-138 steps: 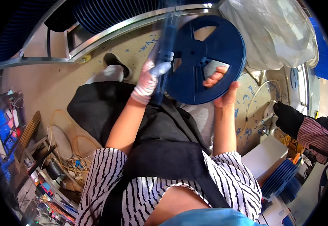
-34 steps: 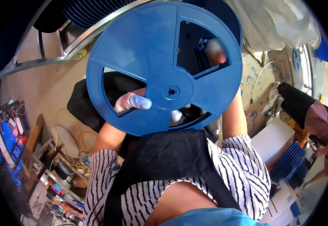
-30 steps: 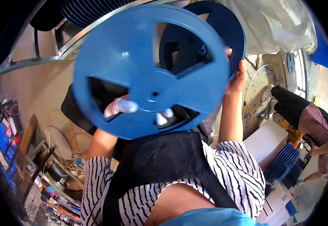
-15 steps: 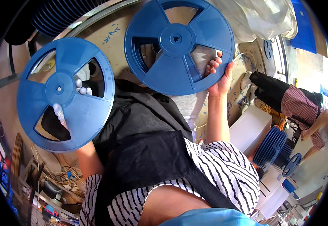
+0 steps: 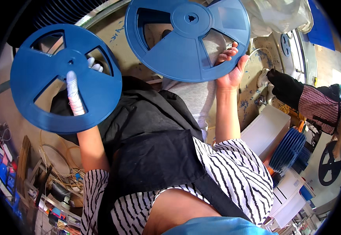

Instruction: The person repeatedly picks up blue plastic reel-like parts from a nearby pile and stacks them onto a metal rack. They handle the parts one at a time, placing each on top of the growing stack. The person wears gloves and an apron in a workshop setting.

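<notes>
Your left hand (image 5: 78, 88) grasps one blue reel (image 5: 65, 78), taped fingers (image 5: 73, 92) across its face; your right hand (image 5: 230, 72) grips the second reel (image 5: 187, 37) at its lower rim; a second ago they overlapped, now they're apart, so the pair is separated.

A stack of blue reels (image 5: 290, 150) stands at four o'clock beside a white box (image 5: 265, 131). A co-worker's black-gloved hand (image 5: 284, 87) reaches in at three o'clock; tangled cables (image 5: 58, 172) lie at eight.
</notes>
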Demonstrator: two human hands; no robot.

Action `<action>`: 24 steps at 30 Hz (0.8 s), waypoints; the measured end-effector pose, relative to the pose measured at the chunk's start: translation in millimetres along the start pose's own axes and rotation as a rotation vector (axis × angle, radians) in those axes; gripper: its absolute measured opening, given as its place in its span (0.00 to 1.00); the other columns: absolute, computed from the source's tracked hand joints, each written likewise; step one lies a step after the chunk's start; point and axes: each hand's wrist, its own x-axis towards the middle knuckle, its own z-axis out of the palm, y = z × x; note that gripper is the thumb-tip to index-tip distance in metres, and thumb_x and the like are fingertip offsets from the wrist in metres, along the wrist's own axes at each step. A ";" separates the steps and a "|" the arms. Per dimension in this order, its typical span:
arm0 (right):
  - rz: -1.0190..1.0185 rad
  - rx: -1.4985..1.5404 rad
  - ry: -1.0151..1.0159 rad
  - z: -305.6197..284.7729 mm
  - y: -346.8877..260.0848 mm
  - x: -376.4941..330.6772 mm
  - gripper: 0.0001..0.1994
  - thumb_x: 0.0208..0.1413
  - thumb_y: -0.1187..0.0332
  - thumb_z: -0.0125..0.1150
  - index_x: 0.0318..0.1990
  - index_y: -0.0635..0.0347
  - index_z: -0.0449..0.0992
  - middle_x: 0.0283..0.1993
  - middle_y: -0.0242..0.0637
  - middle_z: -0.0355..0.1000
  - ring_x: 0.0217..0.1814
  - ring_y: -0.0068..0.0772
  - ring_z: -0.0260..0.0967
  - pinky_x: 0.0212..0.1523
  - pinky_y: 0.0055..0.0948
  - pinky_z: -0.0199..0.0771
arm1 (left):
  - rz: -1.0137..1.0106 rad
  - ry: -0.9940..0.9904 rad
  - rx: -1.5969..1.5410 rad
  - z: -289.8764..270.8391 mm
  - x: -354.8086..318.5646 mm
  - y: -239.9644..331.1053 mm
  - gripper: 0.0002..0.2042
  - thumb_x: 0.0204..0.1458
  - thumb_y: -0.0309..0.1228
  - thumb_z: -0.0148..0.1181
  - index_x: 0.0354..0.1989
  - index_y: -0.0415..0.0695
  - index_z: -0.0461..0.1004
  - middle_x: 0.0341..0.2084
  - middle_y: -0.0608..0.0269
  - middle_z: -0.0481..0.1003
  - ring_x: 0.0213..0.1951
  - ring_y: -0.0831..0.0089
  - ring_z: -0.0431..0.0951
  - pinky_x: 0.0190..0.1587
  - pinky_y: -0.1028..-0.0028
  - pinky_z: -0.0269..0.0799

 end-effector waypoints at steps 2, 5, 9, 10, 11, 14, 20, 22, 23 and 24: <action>-0.037 -0.051 0.040 6.8 3.7 -1.5 0.29 0.53 0.56 0.64 0.56 0.64 0.64 0.40 0.32 0.72 0.43 0.28 0.70 0.43 0.26 0.72 | -0.011 0.028 0.077 -1.6 11.9 -1.3 0.23 0.56 0.45 0.58 0.53 0.40 0.69 0.47 0.56 0.74 0.45 0.67 0.76 0.49 0.69 0.76; -0.009 -0.108 0.017 6.7 7.8 -1.1 0.29 0.53 0.53 0.62 0.56 0.63 0.63 0.42 0.34 0.73 0.44 0.31 0.71 0.46 0.28 0.73 | 0.183 0.172 0.403 40.5 14.2 -16.4 0.20 0.53 0.39 0.63 0.51 0.44 0.69 0.41 0.63 0.76 0.41 0.74 0.77 0.43 0.76 0.76; 0.042 -0.140 -0.061 4.9 11.6 3.5 0.30 0.56 0.49 0.57 0.58 0.62 0.63 0.47 0.38 0.75 0.49 0.36 0.72 0.50 0.33 0.74 | 0.273 0.224 0.670 53.6 41.2 -39.8 0.13 0.53 0.32 0.64 0.45 0.47 0.69 0.35 0.66 0.75 0.34 0.80 0.75 0.32 0.79 0.70; 0.049 -0.139 -0.068 5.7 13.8 3.6 0.30 0.56 0.49 0.56 0.58 0.62 0.63 0.47 0.39 0.75 0.50 0.37 0.73 0.51 0.34 0.74 | 0.328 0.043 0.610 29.8 59.0 -44.5 0.13 0.54 0.29 0.62 0.47 0.47 0.68 0.34 0.69 0.74 0.32 0.81 0.74 0.30 0.80 0.69; 0.038 -0.151 -0.085 5.6 14.8 5.7 0.30 0.57 0.48 0.55 0.58 0.63 0.63 0.48 0.40 0.75 0.51 0.39 0.73 0.52 0.35 0.74 | 0.354 0.052 0.658 31.7 65.9 -49.1 0.13 0.53 0.31 0.63 0.45 0.46 0.70 0.31 0.69 0.73 0.32 0.79 0.75 0.31 0.80 0.71; 0.047 -0.112 -0.098 5.4 19.7 9.4 0.30 0.58 0.47 0.54 0.57 0.65 0.64 0.48 0.42 0.74 0.53 0.41 0.72 0.53 0.36 0.75 | 0.426 0.087 0.709 53.9 66.4 -60.2 0.12 0.51 0.36 0.65 0.39 0.46 0.71 0.26 0.69 0.71 0.29 0.79 0.74 0.29 0.80 0.70; 0.018 -0.129 -0.066 12.2 28.7 8.5 0.31 0.59 0.43 0.46 0.56 0.64 0.63 0.50 0.44 0.72 0.53 0.43 0.71 0.54 0.38 0.74 | 0.354 0.089 0.688 80.8 50.4 -58.9 0.19 0.50 0.37 0.67 0.47 0.46 0.68 0.27 0.70 0.72 0.29 0.80 0.72 0.34 0.79 0.70; -0.020 -0.264 -0.049 19.4 36.6 9.0 0.32 0.59 0.43 0.47 0.57 0.65 0.62 0.52 0.47 0.71 0.56 0.45 0.70 0.57 0.40 0.72 | 0.424 -0.103 0.915 89.0 63.4 -72.2 0.29 0.53 0.34 0.64 0.62 0.44 0.59 0.42 0.61 0.72 0.43 0.71 0.74 0.49 0.74 0.68; -0.057 -0.359 -0.032 24.8 43.7 8.4 0.32 0.60 0.45 0.48 0.58 0.66 0.62 0.54 0.49 0.70 0.56 0.46 0.69 0.57 0.40 0.71 | 0.497 -0.143 1.188 82.1 63.6 -85.1 0.35 0.53 0.35 0.63 0.66 0.43 0.52 0.50 0.56 0.69 0.49 0.69 0.71 0.53 0.73 0.66; -0.089 -0.451 -0.019 29.6 51.6 7.8 0.32 0.60 0.46 0.49 0.59 0.66 0.62 0.55 0.52 0.69 0.57 0.48 0.69 0.58 0.41 0.71 | 0.441 -0.167 1.249 77.5 72.7 -105.9 0.44 0.47 0.40 0.68 0.69 0.45 0.45 0.56 0.49 0.64 0.56 0.64 0.67 0.58 0.70 0.62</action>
